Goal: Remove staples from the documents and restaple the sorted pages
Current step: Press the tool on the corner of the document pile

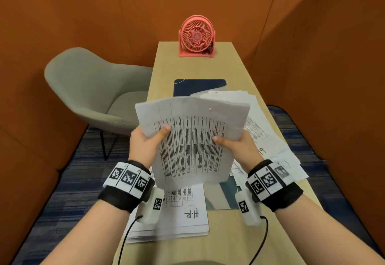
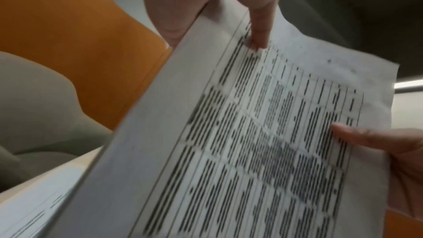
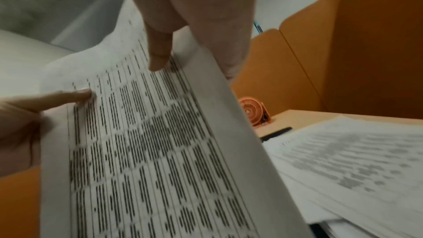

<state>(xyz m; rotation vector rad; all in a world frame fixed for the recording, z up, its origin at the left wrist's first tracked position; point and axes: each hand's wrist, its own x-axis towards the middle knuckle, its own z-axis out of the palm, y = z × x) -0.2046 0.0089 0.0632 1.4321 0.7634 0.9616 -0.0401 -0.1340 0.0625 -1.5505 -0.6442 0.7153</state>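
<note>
Head view: you lift a printed sheaf (image 1: 191,139) clear of the desk (image 1: 239,73).
Left hand (image 1: 145,141) and right hand (image 1: 239,146) pinch its sides; sorting looks unfinished (no stapler visible), loose pages (image 1: 268,131) remain.

At the far end of my table (image 1: 239,73) stands a coral desk fan (image 1: 196,36). A dark blue mat (image 1: 187,87), possibly a mousepad, lies nearer. A grey chair (image 1: 91,89) sits left, beside orange partition walls (image 1: 312,56).

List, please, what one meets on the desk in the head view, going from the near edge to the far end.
Paper stack marked "H.R" → held printed sheets, gripped by left hand and right hand → dark blue mat → pink fan.
</note>
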